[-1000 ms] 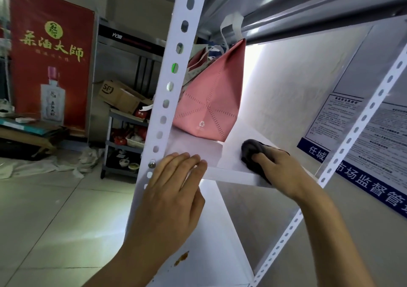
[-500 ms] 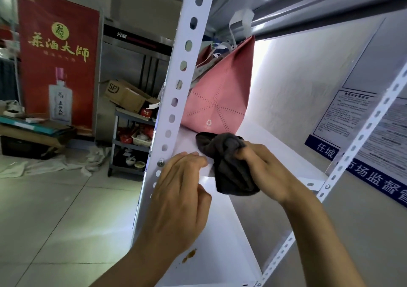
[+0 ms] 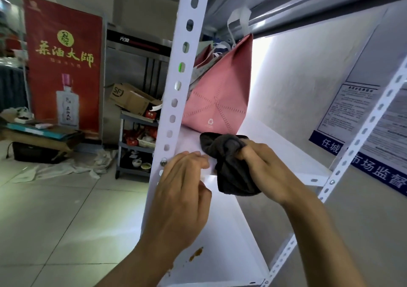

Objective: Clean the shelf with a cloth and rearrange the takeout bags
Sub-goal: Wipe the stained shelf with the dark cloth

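Note:
A white metal shelf board (image 3: 284,154) carries a pink takeout bag (image 3: 218,101) with white handles at its far end, and more bags stand behind it. My right hand (image 3: 271,168) grips a bunched dark grey cloth (image 3: 231,165) at the board's front edge, and part of the cloth hangs down below the edge. My left hand (image 3: 182,198) rests on the board's front left corner beside the upright post (image 3: 178,84), fingers curled over the edge.
The lower shelf board (image 3: 222,251) has a brown stain near its front. A wall with blue-and-white notices (image 3: 361,115) is on the right. To the left are a tiled floor, a red banner (image 3: 63,66), a cart (image 3: 136,146) with boxes and crumpled white cloths.
My right hand pulled the cloth from the middle of the shelf board to its front left edge, near my left hand. The cloth now hangs over the edge. My left hand stayed put.

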